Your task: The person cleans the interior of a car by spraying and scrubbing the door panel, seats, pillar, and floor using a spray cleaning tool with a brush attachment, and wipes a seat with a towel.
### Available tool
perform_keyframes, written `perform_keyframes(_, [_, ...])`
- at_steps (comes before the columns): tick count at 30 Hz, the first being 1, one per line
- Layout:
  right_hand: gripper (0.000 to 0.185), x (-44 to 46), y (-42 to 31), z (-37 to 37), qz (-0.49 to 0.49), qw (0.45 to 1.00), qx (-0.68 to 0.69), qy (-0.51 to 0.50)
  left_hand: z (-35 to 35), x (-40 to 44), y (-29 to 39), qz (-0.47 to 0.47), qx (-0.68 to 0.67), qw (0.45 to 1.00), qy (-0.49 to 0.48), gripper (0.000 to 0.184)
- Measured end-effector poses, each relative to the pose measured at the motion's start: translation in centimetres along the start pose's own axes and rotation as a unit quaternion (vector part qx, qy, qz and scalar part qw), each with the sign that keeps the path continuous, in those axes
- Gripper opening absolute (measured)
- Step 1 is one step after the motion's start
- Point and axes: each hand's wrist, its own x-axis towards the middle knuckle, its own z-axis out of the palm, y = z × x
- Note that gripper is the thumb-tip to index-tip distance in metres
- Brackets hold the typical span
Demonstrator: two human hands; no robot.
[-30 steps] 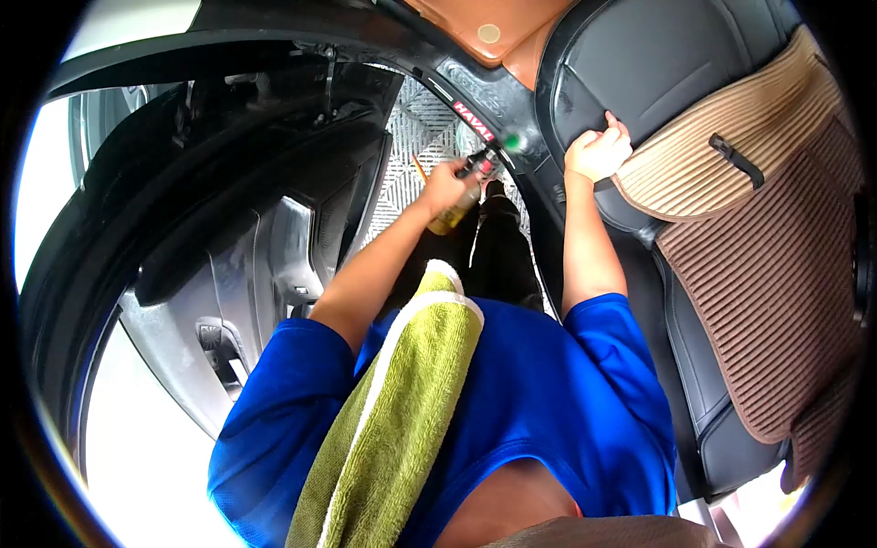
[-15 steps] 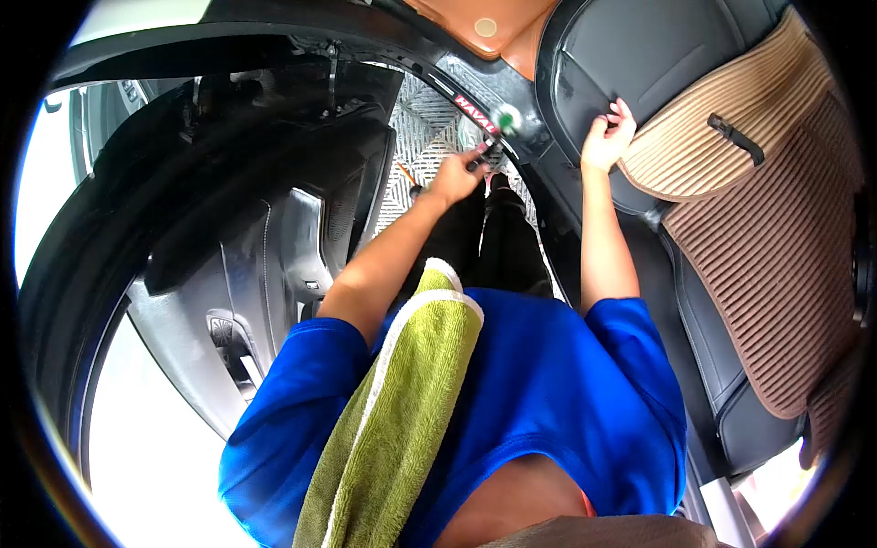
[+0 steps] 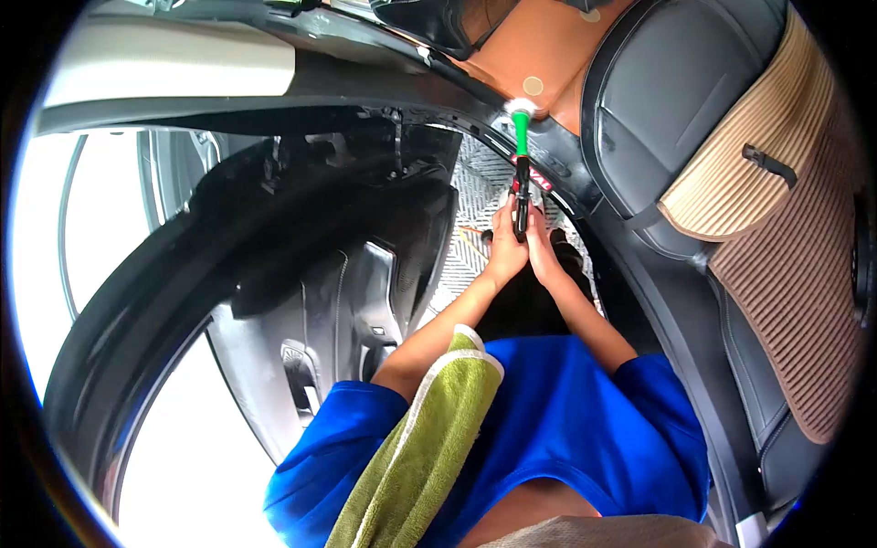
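By the sill, hands on tool, lettering part-covered

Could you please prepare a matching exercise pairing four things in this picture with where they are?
Things:
1. long green-and-black tool with a whitish tip
2. green terry towel with white edging
3. ribbed beige-and-brown seat cover
4. smooth orange-brown mat with pale round discs

Places:
A. draped over the black seat
B. at the top of the view, near the tool's tip
C. between the left hand and right hand
D. hanging over the blue shirt

Pairs: 1-C, 2-D, 3-A, 4-B
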Motion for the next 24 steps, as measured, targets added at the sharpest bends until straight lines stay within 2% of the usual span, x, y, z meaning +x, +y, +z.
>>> perform_keyframes(1, [0.060,0.2,-0.8,0.5,0.008,0.999,-0.019,-0.030,-0.5,0.2,0.3,-0.058,-0.036,0.998,-0.015,0.081])
perform_keyframes(2, [0.061,0.8,-0.5,0.7,0.000,0.997,0.042,-0.061,-0.8,0.5,0.7,-0.044,-0.003,0.999,0.011,0.082])
perform_keyframes(4, [0.061,1.9,-0.1,0.6,0.036,0.995,0.072,-0.067,-0.9,1.1,0.1,-0.064,-0.024,0.998,-0.004,0.081])
perform_keyframes(5, [0.068,2.1,-0.1,0.3,0.015,0.991,0.096,-0.094,-0.8,1.1,0.0,-0.077,-0.034,0.996,-0.021,0.078])
perform_keyframes(6, [0.076,1.8,-2.7,0.5,-0.027,0.993,0.044,-0.109,-0.9,1.2,-1.3,-0.006,0.063,0.996,-0.067,0.076])
perform_keyframes(8, [0.079,2.2,-1.5,0.6,-0.080,0.995,-0.041,-0.033,-3.4,1.8,2.7,0.027,0.222,0.969,-0.105,0.076])
perform_keyframes(9, [0.068,2.8,-0.6,0.3,-0.080,0.983,-0.161,0.022,-3.4,1.7,0.5,0.052,0.136,0.985,-0.091,0.080])
perform_keyframes(10, [0.057,3.5,0.0,0.1,-0.073,0.961,-0.244,0.103,-3.3,0.8,-0.4,0.001,0.057,0.995,-0.086,0.084])
perform_keyframes(12, [0.049,5.1,-4.2,0.2,0.020,0.989,-0.070,0.131,-2.1,-1.5,-3.0,-0.114,-0.008,0.988,-0.105,0.091])
perform_keyframes(13, [0.047,6.4,-4.0,-0.2,0.012,0.990,-0.023,0.138,-1.7,-1.9,-4.2,-0.150,-0.034,0.969,-0.195,0.092])
perform_keyframes(14, [0.043,7.2,-6.2,-0.2,0.070,0.989,0.006,0.128,-1.3,-2.5,-5.4,-0.187,-0.059,0.938,-0.286,0.093])
perform_keyframes(16, [0.037,9.6,-8.6,-0.9,0.104,0.988,-0.028,0.111,1.0,-3.7,-7.3,-0.143,0.002,0.924,-0.355,0.092])
perform_keyframes(17, [0.034,11.0,-8.6,-1.1,0.084,0.991,-0.017,0.100,1.8,-4.4,-7.4,-0.120,0.030,0.931,-0.345,0.076])
perform_keyframes(18, [0.032,12.4,-8.7,-1.1,0.063,0.994,-0.009,0.088,2.2,-3.9,-7.0,-0.119,0.028,0.930,-0.346,0.076])
perform_keyframes(20, [0.028,14.7,-9.6,-0.8,0.057,0.997,0.013,0.049,2.7,-2.5,-6.6,-0.179,-0.183,0.890,-0.376,0.057])
perform_keyframes(21, [0.028,15.7,-9.7,-0.6,0.062,0.997,-0.008,0.036,2.9,-2.2,-7.3,-0.159,-0.137,0.896,-0.391,0.042])
perform_keyframes(23, [0.027,17.4,-8.6,0.2,0.066,0.997,-0.028,0.014,2.9,-2.7,-9.5,-0.168,-0.098,0.912,-0.362,0.038])
perform_keyframes(24, [0.027,18.3,-6.7,0.5,0.003,0.997,-0.057,0.060,2.7,-3.1,-10.6,-0.174,-0.061,0.923,-0.338,0.035])
